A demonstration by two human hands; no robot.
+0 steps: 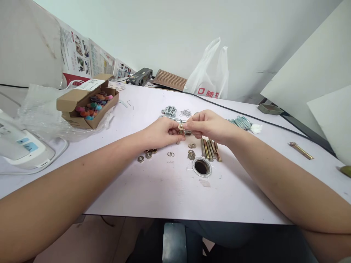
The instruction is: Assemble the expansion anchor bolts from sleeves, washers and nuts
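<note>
My left hand is closed around a bolt that stands roughly upright, its tip pointing up. A round washer sits near the top of the bolt, and my right hand pinches there with thumb and fingertips. The rest of the bolt is mostly hidden by my fingers. Several brass-coloured nuts lie in front of my left hand, with thin ring washers beside them. Below my right hand are flat washers and a row of long yellowish bolts.
Silver nuts, small rings and silver bolts lie behind my hands. A round hole opens in the tabletop. To the left stands a cardboard box of colourful items. A black cable crosses the back; one bolt lies right.
</note>
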